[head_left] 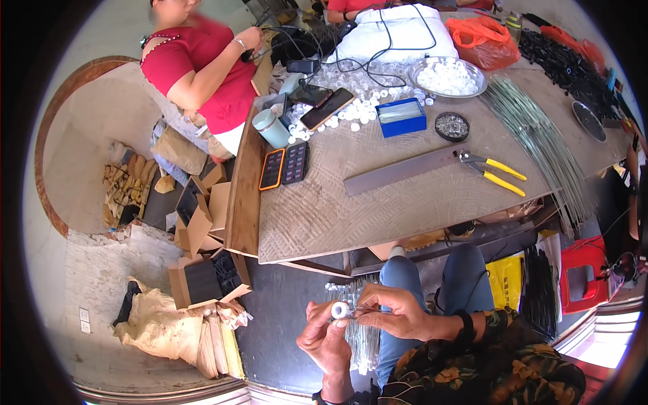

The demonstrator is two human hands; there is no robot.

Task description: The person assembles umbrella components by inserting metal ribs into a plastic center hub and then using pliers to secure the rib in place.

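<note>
I am in the room, looking at the person's two hands. The left hand [327,345] grips a small white ring [339,310] between thumb and finger. The ring is in the air, past the near edge of the table [317,233] and above a bundle of shiny rods [363,344]. The right hand [399,314] is just beside it, with its fingertips pinched together. They seem to hold a thin piece [364,311], but it is too small for me to tell what kind.

I think the ring could slip, because it is smooth and round and only fingertips hold it. No tabletop is under it, so it could drop into the rods or roll over the dark floor [283,324]. It would be hard to find there. The thin piece might bend or poke a finger if the right hand pushes too hard or crooked. The two hands are so close that one could bump the other and knock the ring loose.

On the table, the yellow-handled pliers [497,177] lie near the edge. A bump to the table could maybe tip them off.
</note>
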